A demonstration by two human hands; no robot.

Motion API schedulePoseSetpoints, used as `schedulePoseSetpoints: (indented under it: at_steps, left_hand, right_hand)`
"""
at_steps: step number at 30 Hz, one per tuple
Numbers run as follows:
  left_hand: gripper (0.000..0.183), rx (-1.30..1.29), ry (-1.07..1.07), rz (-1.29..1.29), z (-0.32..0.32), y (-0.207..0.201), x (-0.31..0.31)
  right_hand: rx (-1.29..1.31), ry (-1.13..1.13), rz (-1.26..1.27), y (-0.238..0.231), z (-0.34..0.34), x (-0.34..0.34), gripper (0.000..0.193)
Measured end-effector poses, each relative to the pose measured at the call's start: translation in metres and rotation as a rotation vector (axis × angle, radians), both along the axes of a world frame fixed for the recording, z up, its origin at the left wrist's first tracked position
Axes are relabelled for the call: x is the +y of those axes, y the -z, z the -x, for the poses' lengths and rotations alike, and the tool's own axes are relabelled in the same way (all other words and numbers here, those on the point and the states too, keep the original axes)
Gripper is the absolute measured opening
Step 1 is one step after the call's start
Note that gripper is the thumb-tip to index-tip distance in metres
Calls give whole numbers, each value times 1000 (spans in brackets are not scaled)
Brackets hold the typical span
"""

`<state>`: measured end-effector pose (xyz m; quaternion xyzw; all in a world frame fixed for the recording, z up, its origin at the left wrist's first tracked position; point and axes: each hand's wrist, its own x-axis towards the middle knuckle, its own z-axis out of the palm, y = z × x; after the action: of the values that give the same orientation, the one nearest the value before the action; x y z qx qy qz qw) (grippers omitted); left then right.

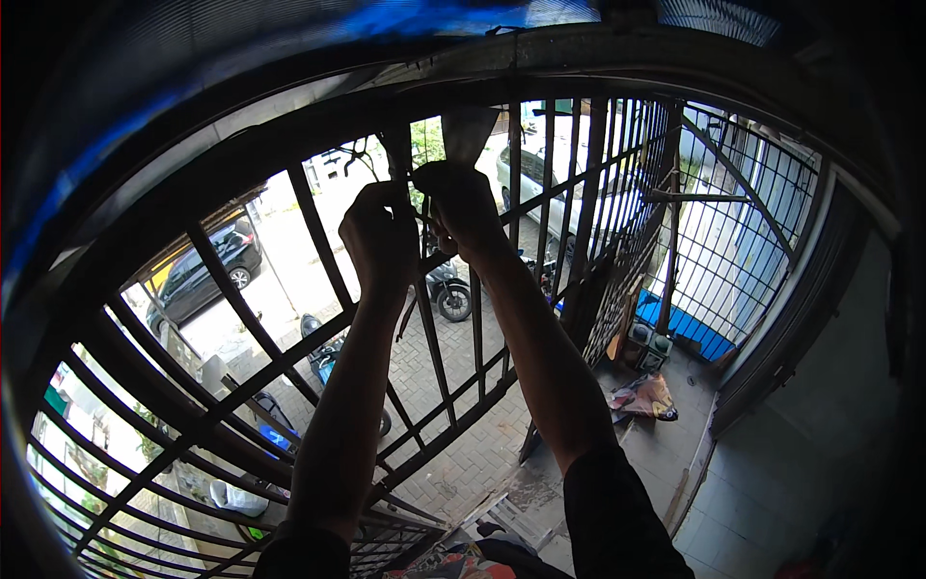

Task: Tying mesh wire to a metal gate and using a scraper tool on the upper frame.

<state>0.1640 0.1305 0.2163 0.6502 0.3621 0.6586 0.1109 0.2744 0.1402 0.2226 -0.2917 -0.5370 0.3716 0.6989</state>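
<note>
Both of my arms reach up to a dark metal bar grille (348, 314). My left hand (381, 232) is at an upright bar, fingers bent and pinched together. Close beside it on the right, my right hand (457, 207) is closed too, fingertips turned toward the left hand. Between them shows a thin dark strip (422, 214), seemingly pinched by both; its kind is too dark to make out. Just above my right hand hangs a grey flat piece (470, 133), like cloth or sheet. Backlight hides most finger detail.
Beyond the bars are a dark car (207, 265), a white car (540, 179), a motorcycle (450, 292) and brick paving (463, 449). At right stand a mesh panel (738, 232), a blue board (687, 323) and a colourful bag (644, 398) on the tiled floor.
</note>
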Motion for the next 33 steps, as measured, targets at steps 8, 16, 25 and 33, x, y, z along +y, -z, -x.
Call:
schedulePoseSetpoints:
  at_steps: [8, 16, 25, 33]
  left_hand:
    - [11, 41, -209, -147, -10, -7, -1]
    - [10, 32, -258, -293, -4, 0, 14]
    - [9, 78, -175, -273, -5, 8, 9]
    - [14, 285, -217, -139, 6, -7, 3]
  right_hand:
    - [25, -20, 48, -6, -4, -10, 10]
    - [-34, 10, -171, -2, -8, 2, 15]
    - [-172, 81, -10, -7, -7, -6, 16]
    - [66, 7, -133, 7, 11, 5, 10]
